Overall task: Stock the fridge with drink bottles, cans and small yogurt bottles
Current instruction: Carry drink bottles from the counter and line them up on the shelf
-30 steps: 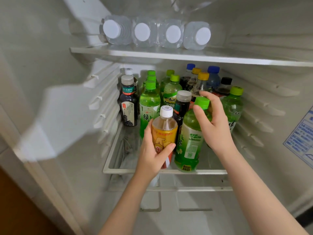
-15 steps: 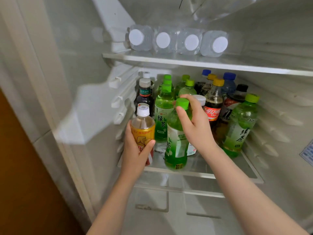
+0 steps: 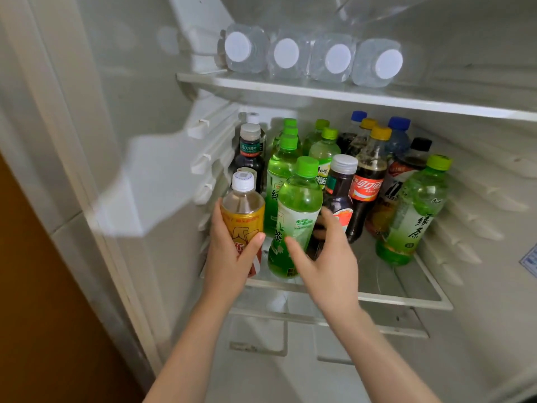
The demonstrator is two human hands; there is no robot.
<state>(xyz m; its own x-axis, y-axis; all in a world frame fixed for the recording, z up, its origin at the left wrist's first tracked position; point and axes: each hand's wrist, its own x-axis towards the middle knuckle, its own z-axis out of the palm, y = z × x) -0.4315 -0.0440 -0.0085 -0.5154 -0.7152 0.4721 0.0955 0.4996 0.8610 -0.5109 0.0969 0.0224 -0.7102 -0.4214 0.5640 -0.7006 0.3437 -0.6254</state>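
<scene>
Up front on the glass shelf, left hand fingers clamp a yellow-labelled, white-capped plastic bottle; right hand fingers spread apart beside a green plastic tea bottle.

Left grip curled round, right grip loosely spread

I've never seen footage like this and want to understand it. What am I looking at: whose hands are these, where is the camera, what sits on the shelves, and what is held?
There is no machine: a person stocks a fridge with bare hands. The picture comes from a camera worn on their head, looking down into the open fridge. The left hand grips a yellow-labelled bottle at the left front of the lower shelf. The right hand is open beside a green tea bottle standing there; blur hides whether it touches. Behind stand more upright bottles, among them a cola bottle. On the upper shelf, four water bottles lie with caps facing the camera.
</scene>
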